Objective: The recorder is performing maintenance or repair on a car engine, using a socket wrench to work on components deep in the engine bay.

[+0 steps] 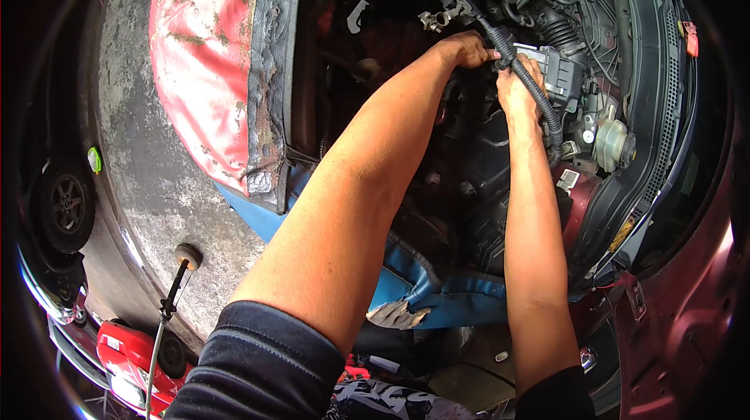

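My left hand (467,50) reaches into the engine bay, its fingers bent in at a black corrugated hose (547,107) that slants down through the bay. My right hand (519,85) is just right of it, fingers curled behind the same hose beside a grey metal-and-plastic housing (556,70). What the fingertips of each hand grip is hidden. A metal clamp-like fitting (434,20) sits above my left hand, and a translucent fluid reservoir (613,142) is below right of the housing.
A torn red cover (195,68) and blue cover (469,303) drape the car's edges. The maroon bonnet (672,326) stands at right. On the stained floor (141,107) at left are a wheeled pole (178,287) and a red vehicle (125,350); a dark car wheel (66,205) is beyond.
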Available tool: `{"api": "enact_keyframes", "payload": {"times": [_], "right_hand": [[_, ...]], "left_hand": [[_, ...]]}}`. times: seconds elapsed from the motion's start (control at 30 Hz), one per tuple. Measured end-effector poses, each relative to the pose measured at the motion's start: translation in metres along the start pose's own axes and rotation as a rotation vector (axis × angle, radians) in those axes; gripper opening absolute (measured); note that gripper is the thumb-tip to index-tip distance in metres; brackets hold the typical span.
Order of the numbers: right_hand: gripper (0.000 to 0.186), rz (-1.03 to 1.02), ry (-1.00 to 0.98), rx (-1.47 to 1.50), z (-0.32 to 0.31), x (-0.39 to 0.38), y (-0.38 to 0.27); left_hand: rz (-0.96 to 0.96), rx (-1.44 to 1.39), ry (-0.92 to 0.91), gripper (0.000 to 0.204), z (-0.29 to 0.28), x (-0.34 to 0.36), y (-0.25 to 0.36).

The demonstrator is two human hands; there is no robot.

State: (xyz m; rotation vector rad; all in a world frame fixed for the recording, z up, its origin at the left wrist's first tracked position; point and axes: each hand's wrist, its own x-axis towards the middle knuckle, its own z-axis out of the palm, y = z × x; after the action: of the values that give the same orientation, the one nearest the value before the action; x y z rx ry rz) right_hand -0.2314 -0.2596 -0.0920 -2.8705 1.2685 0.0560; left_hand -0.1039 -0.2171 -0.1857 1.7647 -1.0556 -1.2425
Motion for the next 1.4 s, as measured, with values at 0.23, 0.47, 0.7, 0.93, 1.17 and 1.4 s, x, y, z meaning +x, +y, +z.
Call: {"api": "enact_keyframes", "payload": {"times": [0.23, 0.47, 0.7, 0.93, 1.17, 1.4], "right_hand": [[0.029, -0.031, 0.054, 0.013, 0.006, 0.006, -0.009], [0.023, -0.022, 0.046, -0.059, 0.010, 0.005, 0.015], [0.016, 0.014, 0.026, -0.117, 0.010, 0.006, -0.006], [0.022, 0.084, 0.044, 0.018, 0.008, 0.005, -0.016], [0.019, 0.046, 0.017, 0.012, 0.007, 0.008, -0.015], [0.019, 0.002, 0.096, 0.036, 0.008, 0.006, -0.001]], "left_hand": [[0.024, -0.052, 0.008, 0.047, -0.008, -0.009, -0.001], [0.175, -0.037, 0.011, 0.031, 0.017, 0.014, -0.002], [0.270, -0.426, -0.036, 0.045, 0.013, 0.016, -0.032], [0.019, -0.349, 0.027, 0.066, -0.002, -0.007, -0.004], [0.049, -0.403, -0.022, 0.066, -0.008, -0.011, -0.010], [-0.054, -0.206, -0.035, 0.072, -0.011, -0.020, 0.020]]}}
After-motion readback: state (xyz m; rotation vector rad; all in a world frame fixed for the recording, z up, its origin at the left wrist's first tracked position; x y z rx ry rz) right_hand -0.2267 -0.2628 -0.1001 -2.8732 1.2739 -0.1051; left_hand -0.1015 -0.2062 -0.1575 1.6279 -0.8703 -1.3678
